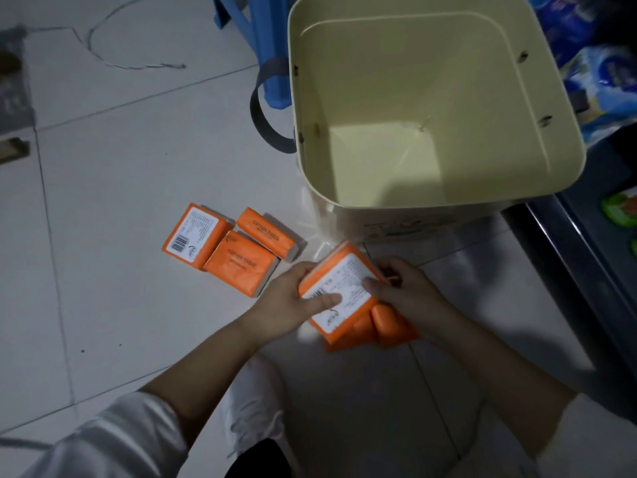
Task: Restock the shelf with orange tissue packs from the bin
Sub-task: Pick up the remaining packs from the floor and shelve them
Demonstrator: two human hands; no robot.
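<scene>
Left hand (289, 305) and right hand (406, 288) both grip the orange tissue packs (344, 274) held between them

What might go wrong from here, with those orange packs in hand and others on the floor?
Both the left hand and the right hand grip a loose stack of packs; the lower ones look skewed and might slip out on the way to the shelf. The three floor packs lie on the tiles left of the bin and may be trodden on or forgotten.
</scene>
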